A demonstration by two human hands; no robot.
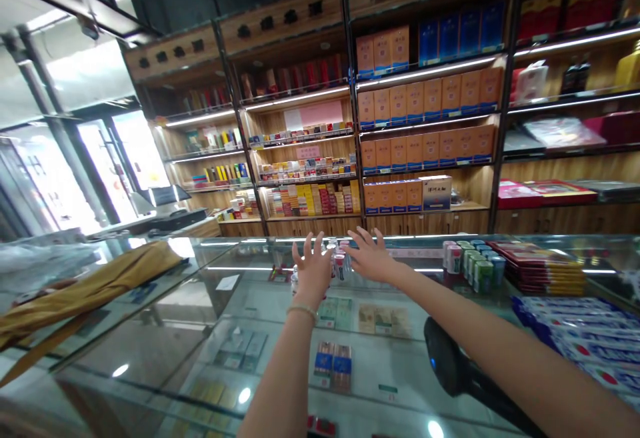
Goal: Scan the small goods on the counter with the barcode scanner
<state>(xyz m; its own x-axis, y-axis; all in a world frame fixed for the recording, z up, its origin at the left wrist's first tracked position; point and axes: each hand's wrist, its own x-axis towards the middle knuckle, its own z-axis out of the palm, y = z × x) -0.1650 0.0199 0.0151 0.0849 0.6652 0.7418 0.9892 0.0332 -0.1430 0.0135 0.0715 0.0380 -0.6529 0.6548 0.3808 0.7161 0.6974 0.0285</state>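
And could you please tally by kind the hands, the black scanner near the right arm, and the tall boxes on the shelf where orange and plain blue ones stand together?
Left hand and right hand: 2
Black scanner: 1
Orange boxes: 3
Blue boxes: 4
Total: 10

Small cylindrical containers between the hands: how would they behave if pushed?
The containers may tip, since they stand upright and look taller than wide. They could slide fairly easily, as the glass countertop looks smooth. If toppled, they'd probably roll, given their rounded sides.
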